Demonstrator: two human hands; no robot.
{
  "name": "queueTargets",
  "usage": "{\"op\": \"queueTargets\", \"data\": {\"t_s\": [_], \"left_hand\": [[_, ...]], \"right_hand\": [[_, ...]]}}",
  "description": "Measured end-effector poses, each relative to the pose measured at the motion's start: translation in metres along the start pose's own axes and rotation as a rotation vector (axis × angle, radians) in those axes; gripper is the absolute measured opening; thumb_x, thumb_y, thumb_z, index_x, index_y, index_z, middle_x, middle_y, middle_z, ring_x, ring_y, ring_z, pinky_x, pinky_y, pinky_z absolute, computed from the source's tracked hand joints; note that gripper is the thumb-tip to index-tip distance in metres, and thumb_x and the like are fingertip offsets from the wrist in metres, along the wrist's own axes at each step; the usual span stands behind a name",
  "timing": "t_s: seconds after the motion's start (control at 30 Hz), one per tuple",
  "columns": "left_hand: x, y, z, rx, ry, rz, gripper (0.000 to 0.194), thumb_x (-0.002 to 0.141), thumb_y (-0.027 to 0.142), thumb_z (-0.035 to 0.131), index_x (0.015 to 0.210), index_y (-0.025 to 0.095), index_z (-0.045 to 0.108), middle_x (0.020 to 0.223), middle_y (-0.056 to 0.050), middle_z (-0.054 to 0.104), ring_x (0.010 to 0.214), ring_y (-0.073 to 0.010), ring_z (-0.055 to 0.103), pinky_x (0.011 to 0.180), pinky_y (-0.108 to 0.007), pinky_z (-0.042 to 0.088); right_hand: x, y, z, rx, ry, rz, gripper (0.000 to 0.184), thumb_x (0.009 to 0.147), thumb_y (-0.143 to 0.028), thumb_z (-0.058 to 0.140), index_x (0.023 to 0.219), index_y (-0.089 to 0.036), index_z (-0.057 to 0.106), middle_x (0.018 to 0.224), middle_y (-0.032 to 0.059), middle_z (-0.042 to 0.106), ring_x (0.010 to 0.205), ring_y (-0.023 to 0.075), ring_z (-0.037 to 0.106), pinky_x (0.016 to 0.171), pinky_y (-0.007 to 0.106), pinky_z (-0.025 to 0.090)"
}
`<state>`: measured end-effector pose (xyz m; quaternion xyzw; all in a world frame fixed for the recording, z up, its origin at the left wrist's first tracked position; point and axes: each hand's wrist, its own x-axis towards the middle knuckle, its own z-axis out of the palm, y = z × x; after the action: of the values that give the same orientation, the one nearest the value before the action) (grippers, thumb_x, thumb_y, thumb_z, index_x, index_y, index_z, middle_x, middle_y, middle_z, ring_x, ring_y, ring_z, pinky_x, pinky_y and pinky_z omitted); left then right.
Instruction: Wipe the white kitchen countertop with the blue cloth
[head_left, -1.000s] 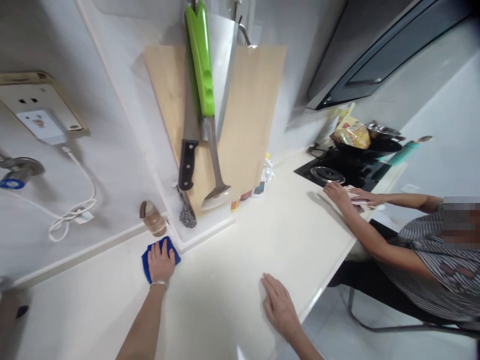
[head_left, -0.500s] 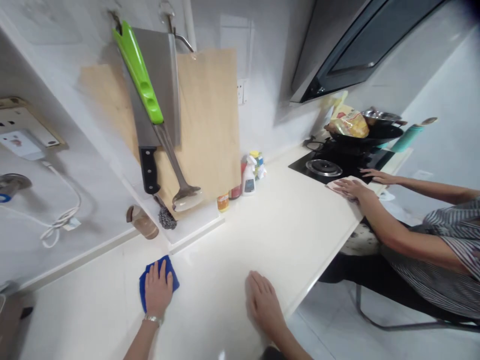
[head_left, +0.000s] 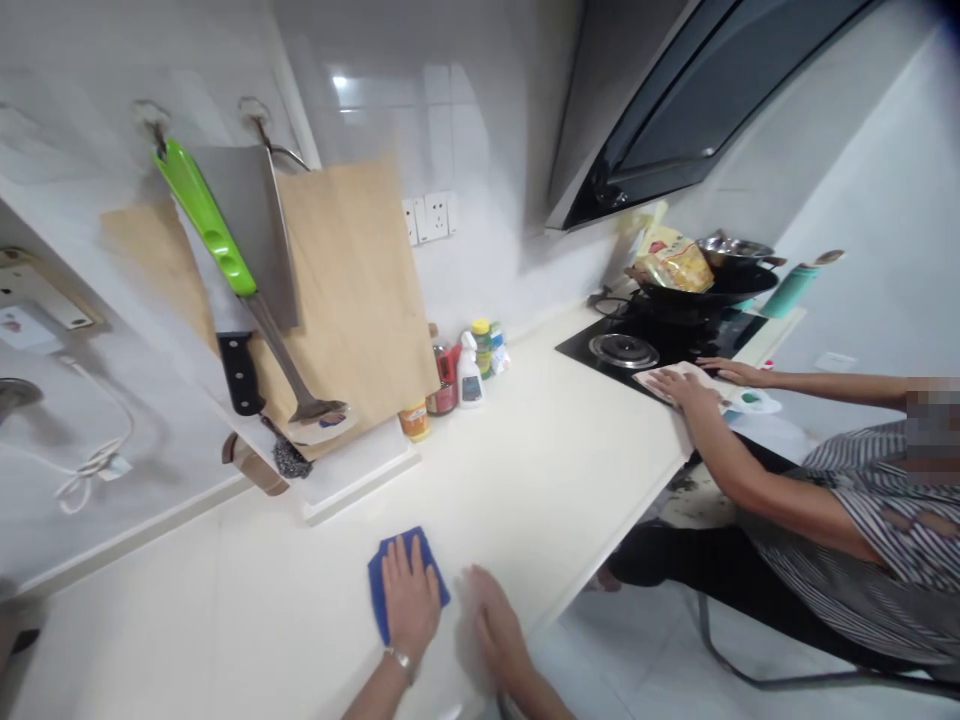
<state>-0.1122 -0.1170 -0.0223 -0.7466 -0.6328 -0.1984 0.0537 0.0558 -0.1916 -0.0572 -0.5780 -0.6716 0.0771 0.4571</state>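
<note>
My left hand (head_left: 409, 603) lies flat, fingers stretched out, on top of a blue cloth (head_left: 381, 575) pressed to the cream countertop (head_left: 540, 450). Right beside it my right hand (head_left: 495, 630) rests palm down on the counter, fingers together and extended, holding nothing; it looks slightly blurred. Both hands sit near the counter's front edge.
A wooden cutting board (head_left: 352, 290), cleaver (head_left: 251, 230), green-handled utensil (head_left: 206, 225) and black-handled knife (head_left: 240, 372) hang on the wall. Small bottles (head_left: 469, 365) stand at the back. Another person's hands (head_left: 686, 385) press a cloth near the black stove (head_left: 652, 345) with its wok (head_left: 712, 280).
My left hand slid the blue cloth rightward and toward the front edge, ending next to my right hand. The view swung to the right.
</note>
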Motion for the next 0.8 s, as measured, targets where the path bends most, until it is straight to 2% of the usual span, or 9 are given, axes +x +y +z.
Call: {"op": "queueTargets", "data": {"t_s": [0.1,0.17,0.27,0.37,0.43,0.53,0.67,0.73,0.8], "left_hand": [[0.025,0.068,0.016,-0.127,-0.059,-0.040,0.056,0.095,0.025,0.041,0.149,0.008,0.045,0.158,-0.025,0.036,0.151,-0.0371,0.024,0.122,-0.061,0.024],[0.039,0.102,0.021,-0.234,-0.104,-0.029,0.057,0.093,0.023,0.045,0.148,0.009,0.046,0.159,-0.024,0.034,0.152,-0.0372,0.023,0.122,-0.062,0.022],[0.049,0.115,0.021,-0.397,-0.175,0.011,0.054,0.091,0.022,0.046,0.144,0.011,0.052,0.157,-0.022,0.038,0.151,-0.0357,0.027,0.122,-0.063,0.022],[0.046,0.079,0.013,-0.483,-0.202,0.028,0.052,0.096,0.023,0.037,0.146,0.015,0.048,0.157,-0.017,0.041,0.149,-0.0260,0.033,0.123,-0.054,0.030],[0.039,0.036,0.002,-0.468,-0.134,-0.024,0.054,0.097,0.023,0.033,0.150,0.016,0.043,0.160,-0.014,0.037,0.150,-0.0223,0.030,0.123,-0.050,0.030],[0.025,-0.035,-0.024,-0.304,-0.022,-0.191,0.051,0.096,0.026,0.036,0.144,0.015,0.049,0.156,-0.015,0.042,0.150,-0.0237,0.031,0.123,-0.049,0.031],[-0.009,-0.102,-0.058,-0.170,0.080,-0.384,0.054,0.093,0.026,0.036,0.137,-0.001,0.052,0.147,-0.030,0.046,0.148,-0.0387,0.029,0.119,-0.066,0.024],[-0.031,-0.118,-0.067,-0.050,0.115,-0.511,0.057,0.094,0.029,0.035,0.136,-0.005,0.053,0.147,-0.034,0.043,0.148,-0.0451,0.026,0.116,-0.070,0.024],[-0.051,-0.125,-0.068,0.053,0.085,-0.565,0.058,0.096,0.035,0.036,0.141,0.001,0.052,0.152,-0.030,0.040,0.148,-0.0452,0.025,0.116,-0.068,0.025]], "right_hand": [[0.005,0.020,-0.024,0.063,0.124,0.137,0.051,0.093,-0.016,0.034,0.143,-0.021,0.045,0.140,0.0139,0.057,0.132,0.0241,0.054,0.105,0.048,0.053],[0.013,0.028,-0.043,0.068,0.179,0.192,0.047,0.095,-0.019,0.034,0.141,-0.020,0.046,0.139,0.0157,0.056,0.132,0.0262,0.053,0.106,0.052,0.051],[0.030,0.027,-0.066,0.071,0.160,0.197,0.047,0.096,-0.022,0.036,0.143,-0.019,0.042,0.144,0.0163,0.052,0.136,0.0263,0.048,0.109,0.054,0.049],[0.049,0.016,-0.073,0.037,0.096,0.142,0.049,0.097,-0.022,0.036,0.145,-0.018,0.039,0.147,0.0165,0.047,0.140,0.0247,0.044,0.111,0.051,0.047],[0.062,0.008,-0.067,-0.029,0.040,0.094,0.050,0.096,-0.022,0.037,0.146,-0.016,0.038,0.150,0.0170,0.044,0.142,0.0243,0.041,0.114,0.048,0.044],[0.081,-0.003,-0.048,-0.190,-0.091,-0.003,0.053,0.096,-0.022,0.037,0.148,-0.012,0.039,0.156,0.0170,0.039,0.149,0.0273,0.028,0.120,0.051,0.035],[0.097,-0.010,-0.015,-0.376,-0.331,-0.072,0.056,0.096,-0.032,0.041,0.148,-0.014,0.044,0.161,0.0140,0.035,0.153,0.0339,0.018,0.123,0.058,0.019],[0.099,-0.009,-0.003,-0.433,-0.422,-0.058,0.057,0.096,-0.038,0.042,0.149,-0.017,0.045,0.160,0.0137,0.037,0.152,0.0364,0.021,0.123,0.061,0.014],[0.101,-0.004,0.002,-0.458,-0.467,-0.057,0.059,0.096,-0.042,0.042,0.150,-0.019,0.044,0.160,0.0132,0.036,0.151,0.0372,0.022,0.122,0.062,0.011]]}}
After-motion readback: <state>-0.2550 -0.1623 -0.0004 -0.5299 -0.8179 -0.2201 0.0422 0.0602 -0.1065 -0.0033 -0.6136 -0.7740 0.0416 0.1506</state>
